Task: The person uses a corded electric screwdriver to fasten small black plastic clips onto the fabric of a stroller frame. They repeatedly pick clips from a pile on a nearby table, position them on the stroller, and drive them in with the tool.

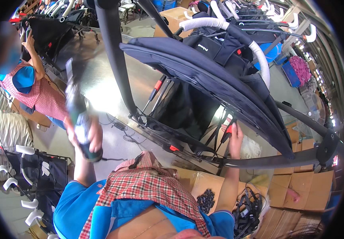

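Observation:
In my raised left hand (87, 135) is a dark, long electric screwdriver (83, 129), blurred by motion, its cord trailing from the lower end. It is held to the left of a baby stroller, apart from it. The stroller's dark navy canopy (203, 79) spreads across the middle, above a black fabric seat (184, 107). My right hand (235, 137) reaches under the canopy's edge, its fingers closed around a black strut with a red part (229, 130). The canopy partly hides what lies beyond those fingers.
A shiny metal worktable (104, 87) lies under the stroller. At the left stands another person in a checked apron (40, 91). Small black parts (206, 201) lie in a cardboard box by my right arm, beside a bundle of black straps (249, 209). Folded strollers (40, 175) stand lower left; cartons (303, 189) lower right.

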The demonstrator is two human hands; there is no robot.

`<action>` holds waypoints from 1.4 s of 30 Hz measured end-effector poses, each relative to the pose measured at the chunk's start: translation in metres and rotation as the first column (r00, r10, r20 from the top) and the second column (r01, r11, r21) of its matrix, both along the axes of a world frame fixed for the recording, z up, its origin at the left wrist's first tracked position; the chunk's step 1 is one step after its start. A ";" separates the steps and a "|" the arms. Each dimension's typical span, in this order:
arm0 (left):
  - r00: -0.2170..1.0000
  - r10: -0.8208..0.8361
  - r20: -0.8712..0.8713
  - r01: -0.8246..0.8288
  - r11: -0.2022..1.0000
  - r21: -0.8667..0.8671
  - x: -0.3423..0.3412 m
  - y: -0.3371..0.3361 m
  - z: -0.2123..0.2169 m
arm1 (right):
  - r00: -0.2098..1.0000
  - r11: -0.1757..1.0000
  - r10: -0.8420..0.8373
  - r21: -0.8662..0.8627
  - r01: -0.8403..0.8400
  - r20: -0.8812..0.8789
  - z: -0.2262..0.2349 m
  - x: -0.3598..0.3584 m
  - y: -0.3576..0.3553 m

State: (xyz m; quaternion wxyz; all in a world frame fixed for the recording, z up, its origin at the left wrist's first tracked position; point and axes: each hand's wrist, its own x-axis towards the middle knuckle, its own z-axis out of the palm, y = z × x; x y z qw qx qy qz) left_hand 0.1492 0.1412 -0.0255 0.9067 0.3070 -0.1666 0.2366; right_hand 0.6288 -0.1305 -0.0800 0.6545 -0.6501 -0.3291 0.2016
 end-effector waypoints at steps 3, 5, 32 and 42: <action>0.656 0.557 -0.510 -0.441 0.830 0.341 0.066 0.027 0.027 | 0.994 0.999 -0.033 -0.009 0.032 -0.102 0.007 -0.001 -0.008; 0.415 0.660 -0.626 -0.157 0.730 0.666 0.103 0.058 0.014 | 0.989 0.998 -0.035 -0.061 0.027 -0.141 0.012 -0.001 -0.006; 0.477 0.544 -0.690 0.537 0.441 0.719 0.212 0.124 -0.057 | 0.972 0.916 -0.184 -0.385 0.114 -0.149 -0.003 0.021 -0.031; 0.444 0.467 -0.765 0.499 0.581 0.644 0.204 0.122 -0.077 | 0.924 0.902 -0.242 -0.419 0.102 -0.296 -0.014 0.017 -0.025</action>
